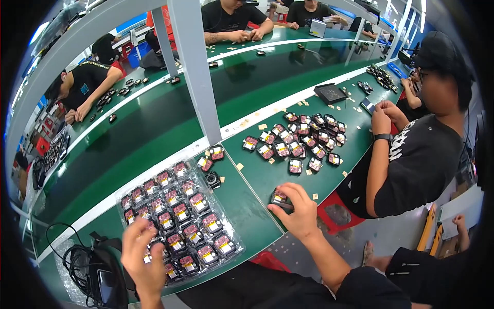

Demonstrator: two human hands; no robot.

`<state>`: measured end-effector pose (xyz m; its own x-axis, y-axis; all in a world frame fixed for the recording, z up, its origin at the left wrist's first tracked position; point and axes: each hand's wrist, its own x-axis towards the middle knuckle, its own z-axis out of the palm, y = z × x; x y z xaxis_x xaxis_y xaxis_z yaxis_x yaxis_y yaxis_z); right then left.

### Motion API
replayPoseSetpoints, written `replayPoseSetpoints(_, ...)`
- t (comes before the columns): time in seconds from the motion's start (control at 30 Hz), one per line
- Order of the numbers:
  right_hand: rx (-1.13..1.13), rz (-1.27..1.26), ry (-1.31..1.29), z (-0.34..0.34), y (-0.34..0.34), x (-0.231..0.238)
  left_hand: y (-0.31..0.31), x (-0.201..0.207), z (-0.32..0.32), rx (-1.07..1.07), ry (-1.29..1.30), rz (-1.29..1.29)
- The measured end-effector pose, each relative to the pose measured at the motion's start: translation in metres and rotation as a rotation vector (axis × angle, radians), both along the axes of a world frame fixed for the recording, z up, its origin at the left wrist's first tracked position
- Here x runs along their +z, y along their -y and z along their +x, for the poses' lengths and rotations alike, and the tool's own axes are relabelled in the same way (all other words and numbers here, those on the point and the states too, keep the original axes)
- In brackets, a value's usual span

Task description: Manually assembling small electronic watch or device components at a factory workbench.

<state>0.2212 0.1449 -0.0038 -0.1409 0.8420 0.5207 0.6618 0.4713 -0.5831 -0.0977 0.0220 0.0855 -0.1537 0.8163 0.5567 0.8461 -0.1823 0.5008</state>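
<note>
My right hand [299, 213] pinches a small black device case [281, 200] between thumb and fingers, just above the bench's near edge. My left hand [141, 257] hangs over the near left part of a clear plastic tray [237, 249], its fingers apart and nothing visible between them. Rows of similar cases fill the tray, each showing a reddish inside with white and yellow patches. Beyond my right hand lies a loose heap of the same cases [296, 149]. Two more cases [205, 164] and a round dark part [212, 178] rest beside the tray's far right corner.
A grey post [193, 72] rises at the bench's far edge, beside a green conveyor belt [247, 98]. A black shallow box [331, 93] stands beyond the heap. Black cable [77, 268] lies coiled at left. A co-worker [419, 154] sits close on the right; others work across.
</note>
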Motion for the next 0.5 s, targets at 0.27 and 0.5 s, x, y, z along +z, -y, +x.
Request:
replayPoseSetpoints(0.27, 0.423, -0.624, -0.516, 0.01, 0.023, 0.031, 0.025, -0.028, 0.092, -0.383, 1.066, -0.386)
replayPoseSetpoints(0.5, 0.739, -0.568, -0.536, 0.03, 0.072, 0.051, 0.022, -0.047, 0.14, -0.629, 1.606, -0.533)
